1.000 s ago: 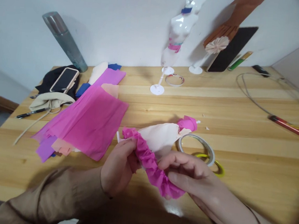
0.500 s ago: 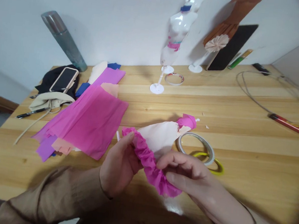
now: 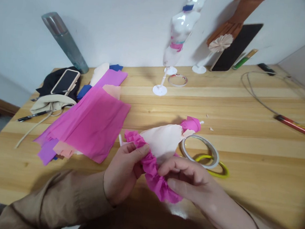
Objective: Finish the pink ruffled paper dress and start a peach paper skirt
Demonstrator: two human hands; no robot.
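A gathered strip of pink crepe paper (image 3: 151,166) runs diagonally between my hands, above the table's front edge. My left hand (image 3: 124,173) pinches its middle-left part, thumb on top. Fingers and thumb of my right hand (image 3: 189,177) close on its lower right part. Just behind the strip lies a small form wrapped in pale paper (image 3: 163,139), with pink paper (image 3: 191,124) round its far end. To the right of it rest a roll of white tape (image 3: 214,154) and a yellow ring (image 3: 224,170), partly overlapping.
Pink crepe sheets (image 3: 94,123) lie at left, near a phone (image 3: 66,81) and a pen (image 3: 30,117). At the back stand a spray bottle (image 3: 64,43), a white mannequin (image 3: 181,29), a brown-dressed form (image 3: 231,25) and a dark tablet (image 3: 238,47). A red corded tool (image 3: 297,126) lies right.
My left thumb has moved right and down along the pink strip, and its fingers have curled in. The right hand has barely shifted, still pinching the strip.
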